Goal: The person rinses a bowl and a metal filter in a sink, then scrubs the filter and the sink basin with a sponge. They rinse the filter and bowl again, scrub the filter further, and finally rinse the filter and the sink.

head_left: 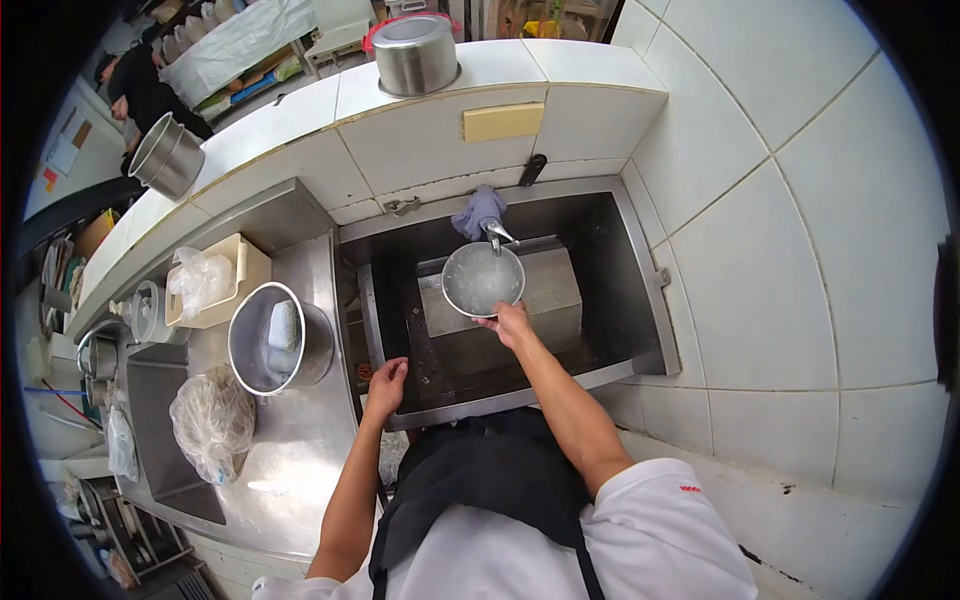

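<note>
"What is held at the moment?"

"A metal bowl (483, 278) is gripped at its near rim by the right hand (510, 325). It is held under the tap (495, 236), within the dark sink (655, 305)."

"And the left hand (388, 385)?"

"It is left loose, with its fingers bent, beside the sink's near left corner. Whether the rim is touched cannot be told."

"Is anything placed beneath the bowl?"

"A metal box (552, 292) is set in the sink below it; whether the two are in contact cannot be told. A purple cloth (480, 207) is wrapped around the tap, at its far end."

"What is kept to the left?"

"On the worktop (290, 500), a large pot (316, 343) is tilted, and a pale sponge (284, 326) can be seen inside. A filled plastic bag (213, 422) is placed on its near left side, and a cream tub (253, 268) on the far left."

"And on the far ledge (300, 122)?"

"An upside-down pot (416, 62) is stood there, and two nested pots (168, 160) are placed farther left."
</note>
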`<state>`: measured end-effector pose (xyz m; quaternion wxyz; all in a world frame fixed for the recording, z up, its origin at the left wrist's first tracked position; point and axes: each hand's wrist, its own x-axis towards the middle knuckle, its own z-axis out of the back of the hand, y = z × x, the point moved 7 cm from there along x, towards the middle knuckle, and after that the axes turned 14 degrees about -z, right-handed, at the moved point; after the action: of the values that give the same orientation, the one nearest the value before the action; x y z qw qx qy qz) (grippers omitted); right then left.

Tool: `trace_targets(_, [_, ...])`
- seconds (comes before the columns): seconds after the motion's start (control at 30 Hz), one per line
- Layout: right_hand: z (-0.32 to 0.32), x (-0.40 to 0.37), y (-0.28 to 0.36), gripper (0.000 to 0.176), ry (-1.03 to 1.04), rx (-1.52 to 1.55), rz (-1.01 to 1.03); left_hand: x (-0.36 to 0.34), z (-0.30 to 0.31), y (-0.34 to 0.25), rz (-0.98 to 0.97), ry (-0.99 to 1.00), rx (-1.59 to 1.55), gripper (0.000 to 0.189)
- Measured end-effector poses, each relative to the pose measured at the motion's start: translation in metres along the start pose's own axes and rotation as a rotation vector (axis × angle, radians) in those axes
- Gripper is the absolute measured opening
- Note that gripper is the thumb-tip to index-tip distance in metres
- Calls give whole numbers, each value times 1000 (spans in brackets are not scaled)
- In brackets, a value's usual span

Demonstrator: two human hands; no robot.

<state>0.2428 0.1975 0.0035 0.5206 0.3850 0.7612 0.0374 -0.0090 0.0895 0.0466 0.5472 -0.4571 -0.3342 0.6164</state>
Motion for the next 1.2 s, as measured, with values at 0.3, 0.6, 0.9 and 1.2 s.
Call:
trace_targets(0.3, [8,-6,7,56,-8,29,1,99,-64,16,-235,194,612,55])
trace_targets(0.6, [77,-55,78,67,-469,-16,431,229,-216,-12,-151,557,1142,83])
trace_targets(0.9, [99,-136,182,66,-824,-484,990,288,-379,-75,-615,438,922,72])
trace_targets(1.2, [131,-165,123,60,-1060,-865,1025,193,-376,-68,-1021,622,889,55])
